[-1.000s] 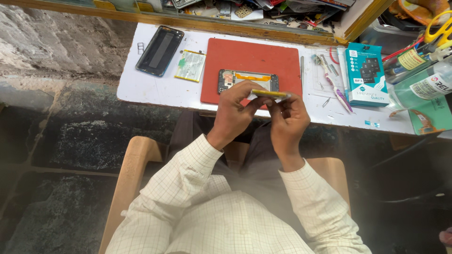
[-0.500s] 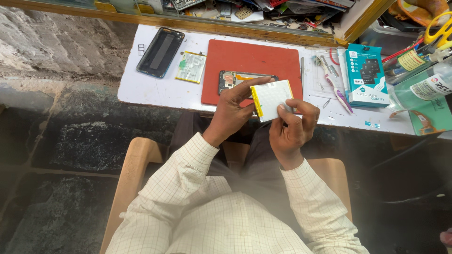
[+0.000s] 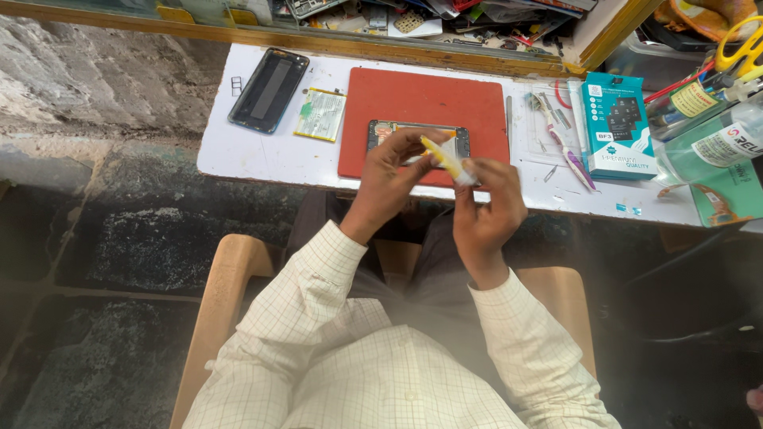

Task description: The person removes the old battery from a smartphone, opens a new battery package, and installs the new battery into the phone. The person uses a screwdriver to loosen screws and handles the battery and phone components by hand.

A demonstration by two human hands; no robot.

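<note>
Both hands held the flat yellow-and-white part (image 3: 447,159), just above the opened phone (image 3: 417,137) on the red mat (image 3: 421,103). Left hand (image 3: 393,171) pinched its far-left end, right hand (image 3: 489,206) closed on the near-right end. Long axis ran diagonally between them.

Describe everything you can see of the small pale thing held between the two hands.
The pale thing is a small flat piece, white with a yellow edge, seen nearly edge-on and tilted. It looks like thin plastic or backed film; its exact kind cannot be told. The left hand pinches its upper end, and the right hand pinches its lower end at a whitish, crumpled-looking bit. It is held in the air over the near edge of the red mat, in front of the opened phone lying there.
</note>
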